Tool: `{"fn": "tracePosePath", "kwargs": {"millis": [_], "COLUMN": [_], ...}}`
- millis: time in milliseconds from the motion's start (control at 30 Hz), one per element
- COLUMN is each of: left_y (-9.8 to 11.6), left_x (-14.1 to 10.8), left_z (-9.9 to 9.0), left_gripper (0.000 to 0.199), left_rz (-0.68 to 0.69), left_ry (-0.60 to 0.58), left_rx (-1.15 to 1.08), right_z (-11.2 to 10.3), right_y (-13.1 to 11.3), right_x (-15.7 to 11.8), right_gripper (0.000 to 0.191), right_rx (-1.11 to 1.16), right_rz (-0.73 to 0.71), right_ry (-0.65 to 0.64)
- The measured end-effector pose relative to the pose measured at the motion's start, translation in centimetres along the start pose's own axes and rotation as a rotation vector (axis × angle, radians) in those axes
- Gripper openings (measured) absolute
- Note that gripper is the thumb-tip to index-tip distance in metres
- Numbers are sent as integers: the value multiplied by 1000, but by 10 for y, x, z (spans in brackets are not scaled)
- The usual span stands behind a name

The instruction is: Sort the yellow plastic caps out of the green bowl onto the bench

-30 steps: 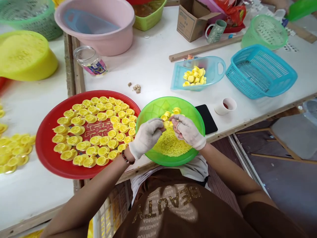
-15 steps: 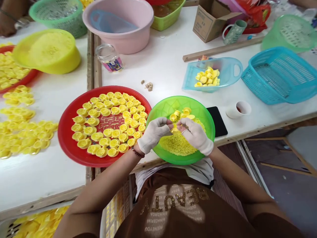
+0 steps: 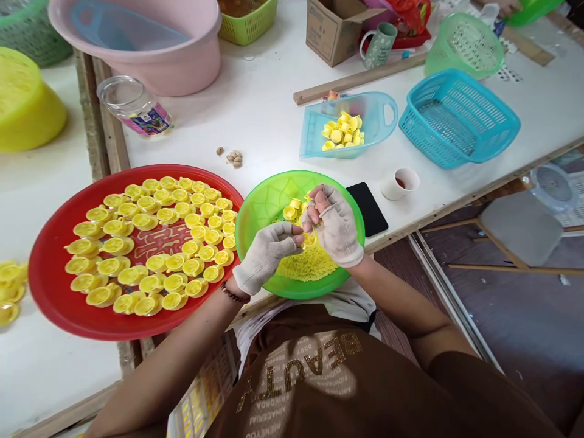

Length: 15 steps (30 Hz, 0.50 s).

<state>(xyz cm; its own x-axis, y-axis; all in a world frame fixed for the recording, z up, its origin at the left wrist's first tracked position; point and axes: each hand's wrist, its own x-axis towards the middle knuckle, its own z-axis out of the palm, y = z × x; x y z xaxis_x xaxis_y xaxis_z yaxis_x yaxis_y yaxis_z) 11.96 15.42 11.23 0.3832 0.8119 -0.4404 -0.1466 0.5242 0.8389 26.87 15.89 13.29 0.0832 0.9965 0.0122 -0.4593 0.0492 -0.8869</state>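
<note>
White tabletop [image 3: 264,115], green basin [image 3: 258,207], brown "BEAUTY" shirt [image 3: 328,392]

Your right hand [image 3: 335,228] has lifted and turned since half a second ago: its upper fingers now stand above your left hand [image 3: 269,252] rather than level with it, and they cover more of the yellow cups [image 3: 292,210] in the green basin [image 3: 249,213]. Whether you have changed what you pinch is hard to tell, as your fingers hide it. Your view has swung too, dropping the second red tray and bringing another person's hand [image 3: 508,7] back in at the top right.
</note>
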Motion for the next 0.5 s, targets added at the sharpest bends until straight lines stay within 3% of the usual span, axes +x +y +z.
{"fn": "tracePosePath", "kwargs": {"millis": [200,267,400,500], "left_y": [-1,0,3,6], "left_x": [-1,-2,-3,-4], "left_z": [-8,-12,-17,-17], "left_gripper": [43,39,24,21], "left_rz": [26,58,239,271], "left_ry": [45,72,190,177], "left_rx": [48,106,379,461], "right_z": [-13,-25,-45,-47], "right_y": [-5,-7,-5,-2], "right_x": [1,0,-6,-8], "right_gripper": [29,26,19,18], "right_rx": [-57,-242,-888,-1009], "right_rz": [47,19,-126,-77], "right_ry": [22,-31,-299,-377]}}
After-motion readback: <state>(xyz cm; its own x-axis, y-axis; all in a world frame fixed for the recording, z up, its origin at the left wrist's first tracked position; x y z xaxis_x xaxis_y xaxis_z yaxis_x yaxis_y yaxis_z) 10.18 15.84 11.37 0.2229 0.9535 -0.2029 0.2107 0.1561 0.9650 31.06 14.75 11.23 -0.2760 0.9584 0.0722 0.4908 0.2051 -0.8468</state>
